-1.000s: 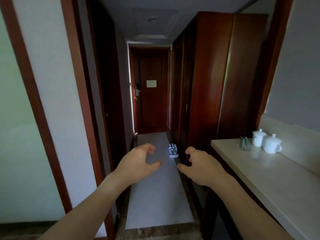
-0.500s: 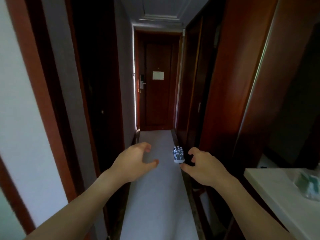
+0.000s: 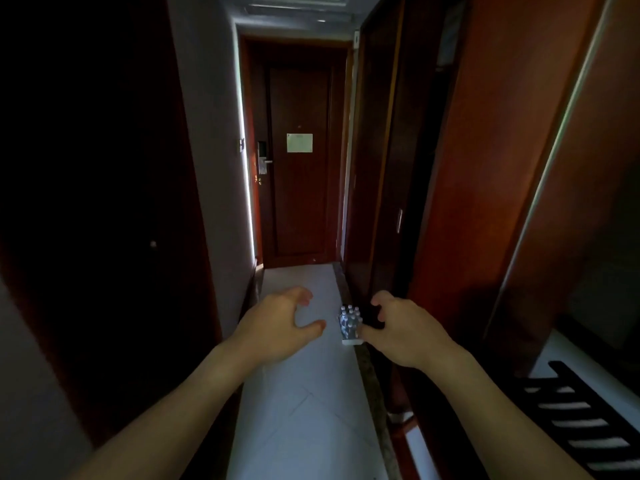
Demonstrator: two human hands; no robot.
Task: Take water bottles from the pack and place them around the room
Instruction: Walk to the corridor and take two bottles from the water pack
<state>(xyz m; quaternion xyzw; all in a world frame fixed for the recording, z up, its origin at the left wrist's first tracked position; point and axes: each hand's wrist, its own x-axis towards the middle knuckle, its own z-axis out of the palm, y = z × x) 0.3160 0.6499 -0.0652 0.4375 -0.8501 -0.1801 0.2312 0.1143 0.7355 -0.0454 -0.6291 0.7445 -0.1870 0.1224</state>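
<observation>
Small shrink-wrapped pack of clear, white-capped water bottles [image 3: 349, 322] stands on pale floor [image 3: 304, 410]; labels illegible. My left grip [image 3: 277, 323] and right grip [image 3: 403, 332]: fingers loosely curled, empty.

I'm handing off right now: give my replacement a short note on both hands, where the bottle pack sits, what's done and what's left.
Left hand: raised in front, fingers loosely curled, holding nothing.
Right hand: raised likewise, holding nothing; it overlaps the pack in the head view but is not touching it.
Shrink-wrapped pack of small clear water bottles with white caps: upright on the pale tiled floor of the corridor, along its right edge beside the dark red wooden wardrobe, short of the dark wooden entrance door.
Done: no bottle in hand or visibly placed.
Left: walk up, open the pack, take bottles, place them around the room.
</observation>
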